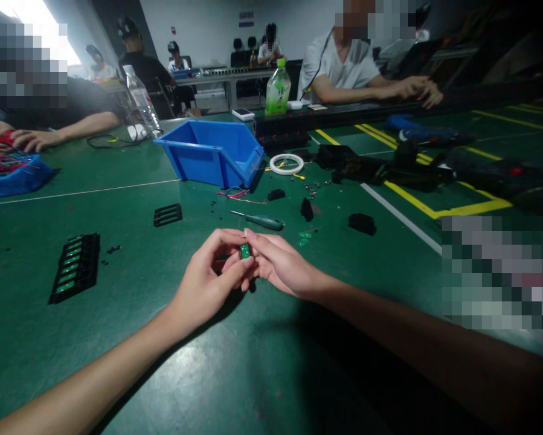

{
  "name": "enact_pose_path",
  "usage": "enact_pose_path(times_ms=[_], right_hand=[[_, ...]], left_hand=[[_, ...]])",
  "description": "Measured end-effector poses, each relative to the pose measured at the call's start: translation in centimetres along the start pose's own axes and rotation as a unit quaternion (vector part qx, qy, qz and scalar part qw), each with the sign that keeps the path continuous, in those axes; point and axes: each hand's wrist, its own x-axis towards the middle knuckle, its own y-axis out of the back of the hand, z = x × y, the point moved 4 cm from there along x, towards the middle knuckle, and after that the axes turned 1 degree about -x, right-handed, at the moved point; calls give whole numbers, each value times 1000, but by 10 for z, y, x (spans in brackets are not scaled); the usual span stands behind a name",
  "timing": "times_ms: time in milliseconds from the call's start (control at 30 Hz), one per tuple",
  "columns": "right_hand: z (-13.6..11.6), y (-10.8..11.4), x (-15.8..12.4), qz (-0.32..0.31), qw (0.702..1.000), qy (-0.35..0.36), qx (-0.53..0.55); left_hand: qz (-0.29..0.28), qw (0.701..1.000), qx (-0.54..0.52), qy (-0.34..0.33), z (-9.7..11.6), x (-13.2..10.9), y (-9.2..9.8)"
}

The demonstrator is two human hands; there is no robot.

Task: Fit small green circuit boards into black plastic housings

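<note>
Both my hands meet over the middle of the green table [130, 362]. My left hand [212, 269] pinches a small green circuit board [245, 251] between thumb and fingers. My right hand [282, 260] is closed against it from the other side, its thumb and fingertips at the board's upper edge; part of the board is hidden by fingers. Just beyond lies a screwdriver [264, 222] with a green handle. To the left are a black frame holding several green boards [76, 266] and a smaller slotted black frame [167, 214].
A blue bin [199, 151] stands past the screwdriver, with a white ring [287, 164], loose screws and black parts [362, 223] to its right. Bottles [278, 90] stand farther back. Co-workers sit left and across. A power tool [425, 130] lies at right.
</note>
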Motion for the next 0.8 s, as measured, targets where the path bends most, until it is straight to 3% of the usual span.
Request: enact_pose_path(times_ms=[800], right_hand=[[-1,0,0,1,1000,3,-3]], left_hand=[[-2,1000,-14,7,0,0,0]])
